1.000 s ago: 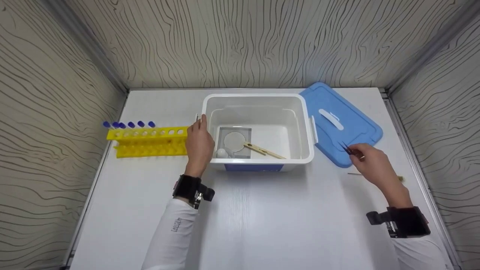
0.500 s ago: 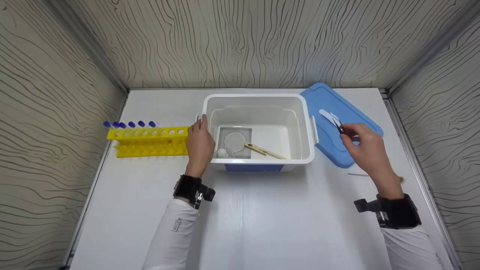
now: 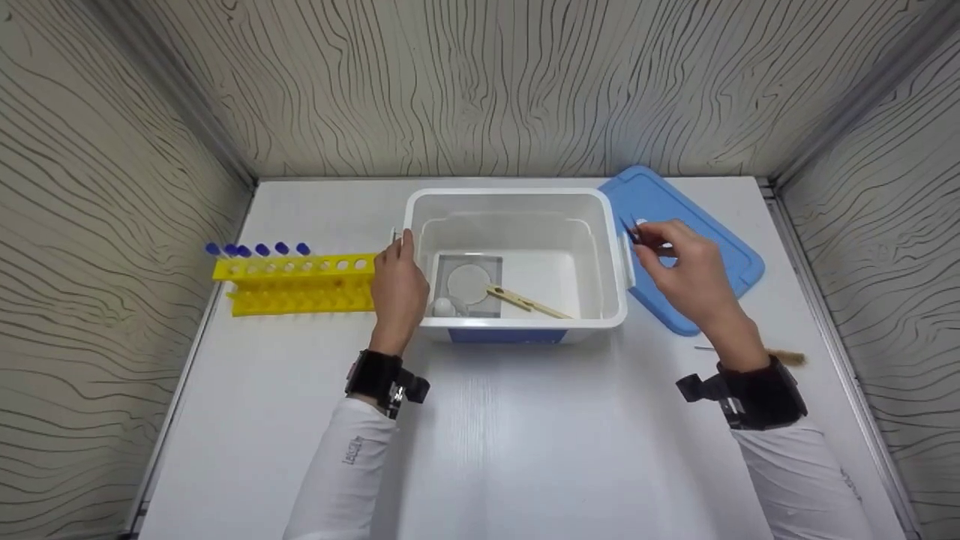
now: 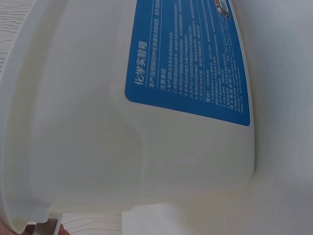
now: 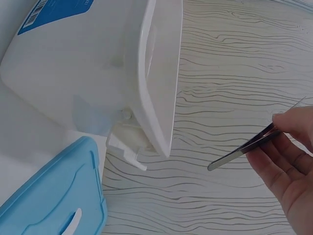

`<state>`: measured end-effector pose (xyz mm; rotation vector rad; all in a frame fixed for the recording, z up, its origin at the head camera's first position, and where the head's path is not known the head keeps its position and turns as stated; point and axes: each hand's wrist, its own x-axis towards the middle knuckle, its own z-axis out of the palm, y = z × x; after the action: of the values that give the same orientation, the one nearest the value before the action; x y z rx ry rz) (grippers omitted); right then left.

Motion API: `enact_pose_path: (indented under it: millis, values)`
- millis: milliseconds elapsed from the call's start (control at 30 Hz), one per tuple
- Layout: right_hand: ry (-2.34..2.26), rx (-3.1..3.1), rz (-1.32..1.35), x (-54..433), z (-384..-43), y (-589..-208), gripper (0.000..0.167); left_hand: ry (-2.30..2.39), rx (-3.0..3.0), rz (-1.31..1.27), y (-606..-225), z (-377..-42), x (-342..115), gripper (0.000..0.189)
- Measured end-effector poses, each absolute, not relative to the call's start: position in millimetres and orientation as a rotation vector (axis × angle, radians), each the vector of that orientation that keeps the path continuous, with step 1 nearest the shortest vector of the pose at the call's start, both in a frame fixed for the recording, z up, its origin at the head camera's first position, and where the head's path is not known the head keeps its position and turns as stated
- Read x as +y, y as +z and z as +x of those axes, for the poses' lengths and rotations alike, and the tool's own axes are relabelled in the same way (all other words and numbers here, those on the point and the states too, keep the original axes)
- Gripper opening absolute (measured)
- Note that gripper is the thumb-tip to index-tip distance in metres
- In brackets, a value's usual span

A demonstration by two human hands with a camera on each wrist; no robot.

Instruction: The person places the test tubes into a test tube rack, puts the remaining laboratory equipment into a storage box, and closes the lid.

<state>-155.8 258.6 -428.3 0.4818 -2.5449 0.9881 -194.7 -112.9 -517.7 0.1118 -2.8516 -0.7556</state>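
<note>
My left hand (image 3: 401,292) grips the left rim of a white plastic storage box (image 3: 517,323), near its side handle. In the left wrist view, a bit of the fingers shows at the box's latch (image 4: 47,226). My right hand (image 3: 688,266) pinches dark metal tweezers (image 5: 229,159) between thumb and fingers, above the box's right edge and the blue lid (image 3: 679,307). Inside the box lie a grey square with a round pale centre (image 3: 469,283), a wooden test tube clamp (image 3: 525,301) and a small clear and white item (image 3: 444,306), too small to tell.
A yellow test tube rack (image 3: 300,302) stands left of the box, with several blue-capped tubes (image 3: 282,248) behind its top edge. A thin brush (image 3: 787,357) lies right of the lid, partly behind my right arm. Patterned walls (image 3: 480,90) enclose the table.
My right hand has moved left and away from me with the tweezers, from the lid's near edge to the box's right rim. My left hand stays put.
</note>
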Motion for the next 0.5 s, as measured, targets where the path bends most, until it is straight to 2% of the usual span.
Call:
enact_pose_path:
  millis: [500]
  values:
    - [0.995,-2.63,0.596,225,-172,-430,0.023,-0.771,-2.834,0.087,-518,-194,-114,0.053]
